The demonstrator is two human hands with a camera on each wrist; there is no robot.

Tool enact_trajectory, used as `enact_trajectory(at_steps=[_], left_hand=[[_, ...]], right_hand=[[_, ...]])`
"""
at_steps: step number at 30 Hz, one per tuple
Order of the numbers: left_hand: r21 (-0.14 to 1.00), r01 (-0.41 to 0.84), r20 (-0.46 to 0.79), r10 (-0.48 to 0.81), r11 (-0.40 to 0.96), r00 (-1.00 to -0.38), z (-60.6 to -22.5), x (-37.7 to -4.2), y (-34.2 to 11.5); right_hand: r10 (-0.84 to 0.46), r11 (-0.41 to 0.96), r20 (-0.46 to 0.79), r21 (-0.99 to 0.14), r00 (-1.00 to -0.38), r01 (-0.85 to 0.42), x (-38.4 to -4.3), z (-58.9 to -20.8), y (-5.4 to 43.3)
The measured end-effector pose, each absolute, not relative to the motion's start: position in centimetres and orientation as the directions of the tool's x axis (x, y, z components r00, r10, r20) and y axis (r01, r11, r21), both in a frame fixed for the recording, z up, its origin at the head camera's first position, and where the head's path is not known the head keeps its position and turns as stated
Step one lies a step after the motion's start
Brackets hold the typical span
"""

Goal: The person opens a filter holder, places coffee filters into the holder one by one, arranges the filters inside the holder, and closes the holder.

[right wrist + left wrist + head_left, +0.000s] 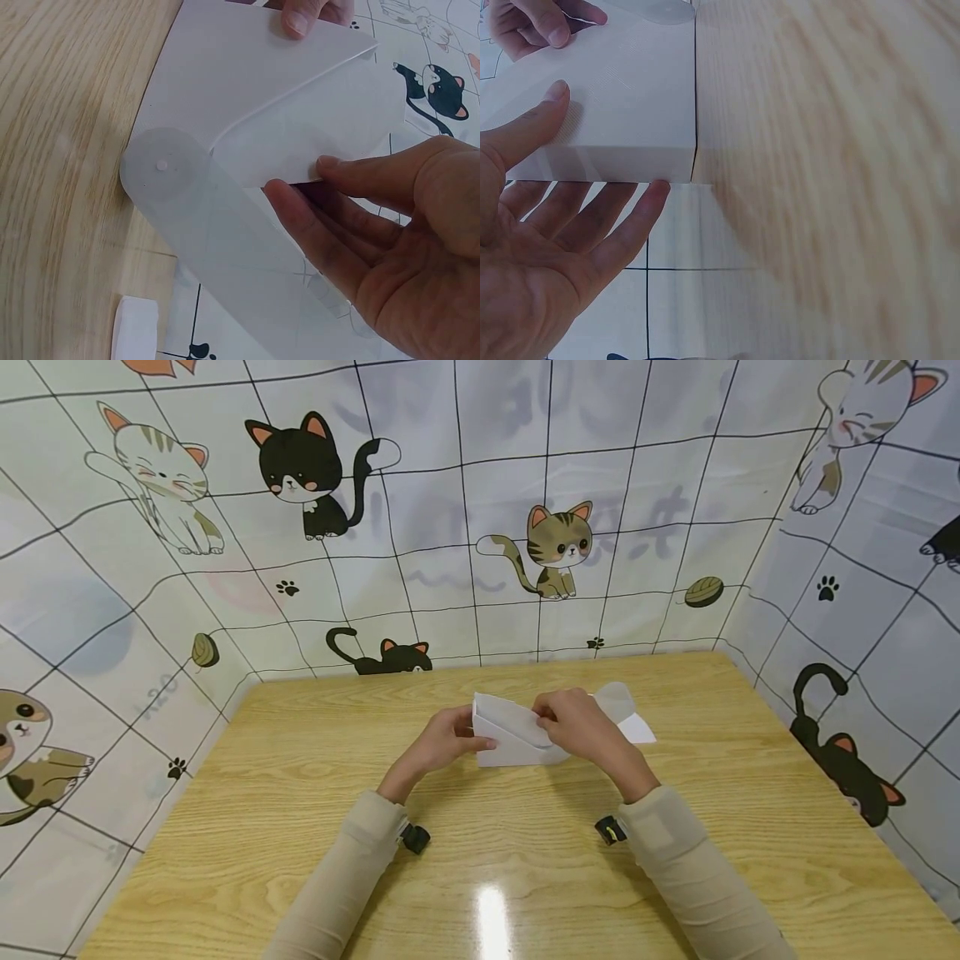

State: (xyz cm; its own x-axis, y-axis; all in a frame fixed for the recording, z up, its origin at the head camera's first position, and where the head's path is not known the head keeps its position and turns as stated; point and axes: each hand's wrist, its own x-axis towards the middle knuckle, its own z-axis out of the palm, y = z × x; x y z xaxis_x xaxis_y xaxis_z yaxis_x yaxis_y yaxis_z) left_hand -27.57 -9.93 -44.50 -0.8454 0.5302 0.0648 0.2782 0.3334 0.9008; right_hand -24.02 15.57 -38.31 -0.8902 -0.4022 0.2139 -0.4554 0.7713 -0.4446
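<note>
2 hands hold a white box (512,755) above the wooden table (450,877), at 12 o'clock from the person. The left hand (446,741) grips its 9 o'clock end, thumb pressed to the broad face, the other fingers at the narrow side. The right hand (576,720), towards 2 o'clock, pinches the edge of an inner panel (307,124) between thumb and forefinger.

A hard tug by the right hand could crease or tear that thin-looking panel, since the left hand anchors the other end. Too firm a left thumb might dent the broad face. The loose clear strip (225,232) could swing about its small round stud (161,165) and snag below the right fingers.

The box looks plain white and stiff, finely textured, with a neat square corner and a cut edge running on a slant across its front. The strip is cloudy and see-through, its stud end rounded. A small white piece (135,330) sits towards 7 o'clock in the right wrist view; what it is cannot be told.
</note>
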Motion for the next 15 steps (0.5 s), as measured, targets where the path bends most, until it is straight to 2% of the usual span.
enact_trajectory(at_steps=[15], left_hand=[[0.899, 0.278, 0.062, 0.531, 0.338, -0.845, -44.26, -27.3, -9.89]], right_hand=[[-0.427, 0.765, 0.219, -0.43, -0.877, -0.48, -24.0, -38.45, 15.31]])
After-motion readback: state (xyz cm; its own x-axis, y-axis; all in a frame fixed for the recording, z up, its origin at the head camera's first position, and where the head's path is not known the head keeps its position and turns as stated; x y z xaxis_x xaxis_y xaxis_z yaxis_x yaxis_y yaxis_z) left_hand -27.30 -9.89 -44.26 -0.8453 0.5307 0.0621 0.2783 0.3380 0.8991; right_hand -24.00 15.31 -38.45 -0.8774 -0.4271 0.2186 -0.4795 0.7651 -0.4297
